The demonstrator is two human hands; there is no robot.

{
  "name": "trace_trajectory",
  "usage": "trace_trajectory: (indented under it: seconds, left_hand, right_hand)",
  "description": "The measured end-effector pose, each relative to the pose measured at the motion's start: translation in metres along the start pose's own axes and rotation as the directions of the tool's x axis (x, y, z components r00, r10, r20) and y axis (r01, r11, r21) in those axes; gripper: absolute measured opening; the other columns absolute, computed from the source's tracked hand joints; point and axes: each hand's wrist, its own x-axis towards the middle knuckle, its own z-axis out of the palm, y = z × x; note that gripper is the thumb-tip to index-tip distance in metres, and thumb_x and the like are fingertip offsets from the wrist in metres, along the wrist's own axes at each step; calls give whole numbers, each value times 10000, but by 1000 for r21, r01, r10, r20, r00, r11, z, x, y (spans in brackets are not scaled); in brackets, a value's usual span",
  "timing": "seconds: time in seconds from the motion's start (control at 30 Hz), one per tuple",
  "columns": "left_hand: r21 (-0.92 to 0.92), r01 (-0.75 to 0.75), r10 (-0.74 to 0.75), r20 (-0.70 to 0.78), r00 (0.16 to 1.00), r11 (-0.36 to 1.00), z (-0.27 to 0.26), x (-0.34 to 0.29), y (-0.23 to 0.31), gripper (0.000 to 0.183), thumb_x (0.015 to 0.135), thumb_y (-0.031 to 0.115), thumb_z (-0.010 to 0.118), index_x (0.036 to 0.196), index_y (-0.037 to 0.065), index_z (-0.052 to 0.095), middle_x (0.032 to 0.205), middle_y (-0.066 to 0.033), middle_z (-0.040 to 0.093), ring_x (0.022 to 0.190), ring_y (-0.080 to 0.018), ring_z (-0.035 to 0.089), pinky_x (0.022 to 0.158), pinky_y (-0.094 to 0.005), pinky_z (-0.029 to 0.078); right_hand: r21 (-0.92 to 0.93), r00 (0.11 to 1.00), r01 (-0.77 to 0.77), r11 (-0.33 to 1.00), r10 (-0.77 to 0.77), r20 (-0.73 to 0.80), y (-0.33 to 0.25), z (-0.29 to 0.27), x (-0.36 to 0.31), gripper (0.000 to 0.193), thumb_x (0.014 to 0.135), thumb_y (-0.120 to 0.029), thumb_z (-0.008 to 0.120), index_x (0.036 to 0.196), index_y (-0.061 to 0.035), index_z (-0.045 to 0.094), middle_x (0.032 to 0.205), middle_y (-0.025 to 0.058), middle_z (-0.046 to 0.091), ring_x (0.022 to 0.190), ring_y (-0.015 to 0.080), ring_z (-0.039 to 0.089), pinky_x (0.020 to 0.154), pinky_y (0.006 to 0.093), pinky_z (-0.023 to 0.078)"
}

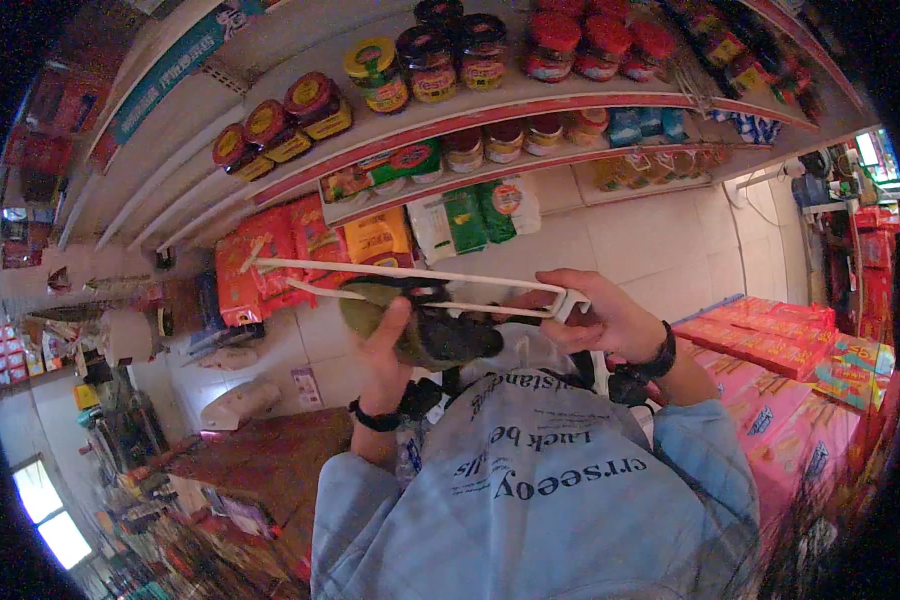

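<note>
My right hand [615, 318] is closed around the bracket end of a long white two-bar display hook [400, 269]. The hook stretches leftward in front of my chest to a short crossbar at its far tip. Between and below its bars is a soft-looking olive and black item [438, 338]; its exact kind is unclear. My left hand [385, 355] grips this item from the left, thumb raised along its side, with the other fingers mostly hidden behind it. Dark bands circle both my wrists.
Ahead are shelves holding yellow-topped jars [375, 72], red-lidded jars [600, 45] and smaller jars below. Red packets [255, 265] and green-white packs [465, 220] lie beneath. Stacked red and pink boxes [770, 335] stand at right, a brown tabletop [270, 450] at left.
</note>
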Motion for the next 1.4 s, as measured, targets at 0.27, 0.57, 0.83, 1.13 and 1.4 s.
trace_trajectory:
  seconds: [0.27, 0.57, 0.83, 1.13, 1.4]
  left_hand:
    - [40, -158, 156, 45, 987, 987, -1, -5, -10, 198, 838, 110, 479, 1016, 22, 479, 877, -61, 553, 805, -162, 554, 705, -297, 485]
    - [0, -91, 91, -37, 995, 996, -4, -7, 0, 187, 849, 142, 455, 996, 29, 482, 852, -64, 554, 758, -168, 564, 657, -296, 495]
    - [-57, -222, 226, 72, 972, 973, 8, -18, -15, 214, 866, 170, 446, 1017, 21, 477, 912, -62, 533, 827, -172, 536, 776, -322, 455]
    - [249, -77, -29, 394, 919, 965, 32, -33, -40, 169, 817, 153, 558, 933, 38, 514, 880, -26, 550, 812, -102, 493, 720, -225, 400]
    - [44, -47, 32, 281, 959, 998, 37, -35, -10, 198, 794, 144, 573, 926, 20, 492, 863, -49, 539, 843, -139, 510, 751, -280, 436]
  right_hand:
    - [-390, 922, 267, 881, -351, -162, 7, -16, 25, 441, 874, -383, 327, 865, -2, 549, 647, 27, 540, 495, 77, 440, 409, 215, 325]
    - [-848, 419, 226, -480, -738, 529, 5, -11, 12, 286, 834, -268, 418, 693, -37, 510, 559, 64, 495, 440, 161, 467, 423, 280, 348]
    - [-963, 284, 260, 70, -959, 7, 21, 9, 25, 200, 854, -175, 405, 734, -34, 479, 533, 120, 474, 435, 259, 479, 418, 339, 364]
    - [-925, 307, 365, 107, -951, 12, 28, 22, 59, 175, 867, -190, 392, 762, -55, 430, 572, 151, 508, 508, 355, 511, 451, 399, 392]
    - [-983, 378, 178, 45, -926, 26, 33, 16, 44, 158, 863, -181, 393, 775, -53, 421, 548, 154, 487, 476, 352, 493, 447, 407, 391]
